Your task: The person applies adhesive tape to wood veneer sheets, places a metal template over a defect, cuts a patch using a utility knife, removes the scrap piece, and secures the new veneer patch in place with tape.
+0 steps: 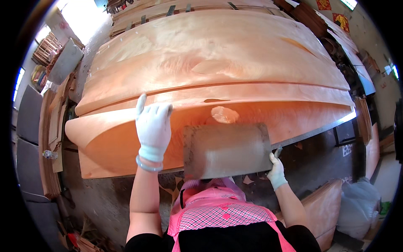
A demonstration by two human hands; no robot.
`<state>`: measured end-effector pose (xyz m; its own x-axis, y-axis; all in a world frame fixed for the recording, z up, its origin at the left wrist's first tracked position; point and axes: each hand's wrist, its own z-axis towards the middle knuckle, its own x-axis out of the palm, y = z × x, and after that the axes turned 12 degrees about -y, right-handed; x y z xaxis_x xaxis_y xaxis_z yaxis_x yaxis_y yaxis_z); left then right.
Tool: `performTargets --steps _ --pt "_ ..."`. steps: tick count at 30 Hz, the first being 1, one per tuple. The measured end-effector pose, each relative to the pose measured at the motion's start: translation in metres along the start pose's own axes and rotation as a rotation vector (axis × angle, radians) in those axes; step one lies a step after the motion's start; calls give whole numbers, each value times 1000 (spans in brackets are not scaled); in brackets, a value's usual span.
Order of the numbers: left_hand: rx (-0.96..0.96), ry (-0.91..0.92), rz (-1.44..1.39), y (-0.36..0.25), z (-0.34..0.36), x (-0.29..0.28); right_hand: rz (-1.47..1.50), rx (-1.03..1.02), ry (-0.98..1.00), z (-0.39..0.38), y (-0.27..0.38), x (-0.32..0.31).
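A large thin sheet of pale orange wood veneer [111, 140] bends up across the stack in front of me. My left hand [154, 128], in a white glove, has its fingers bent over the raised edge of this sheet, one finger pointing up. Below a rough oval spot [225, 114] on the veneer is a flat grey-brown rectangular plate [228, 151], close in front of my body. My right hand [276, 170], also gloved, is closed at the plate's right edge. A short dark object [278, 151] sticks up by its thumb; its kind is unclear.
More veneer sheets [168, 50] lie stacked behind the raised one, some with splits. Stacked boards [49, 168] stand at the left. Bent sheets [323, 210] and a pale plastic bag [357, 206] are at the lower right. Veneer scraps [247, 179] litter the floor.
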<state>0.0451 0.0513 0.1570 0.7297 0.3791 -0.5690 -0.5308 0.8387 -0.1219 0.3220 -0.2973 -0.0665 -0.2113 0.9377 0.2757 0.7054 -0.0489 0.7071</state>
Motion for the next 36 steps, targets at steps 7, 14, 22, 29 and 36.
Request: performTargets --steps 7,14,22,29,36 --pt "-63 183 7 -17 -73 -28 8 -76 54 63 -9 87" --pt "-192 422 -84 -24 -140 -12 195 88 0 125 -19 72" --pt "-201 585 -85 -15 -190 13 301 58 -215 42 -12 54" --pt "-282 480 -268 -24 -207 7 -472 25 6 -40 10 56" --pt "-812 799 -386 -20 -284 -74 -1169 -1061 273 19 17 158"
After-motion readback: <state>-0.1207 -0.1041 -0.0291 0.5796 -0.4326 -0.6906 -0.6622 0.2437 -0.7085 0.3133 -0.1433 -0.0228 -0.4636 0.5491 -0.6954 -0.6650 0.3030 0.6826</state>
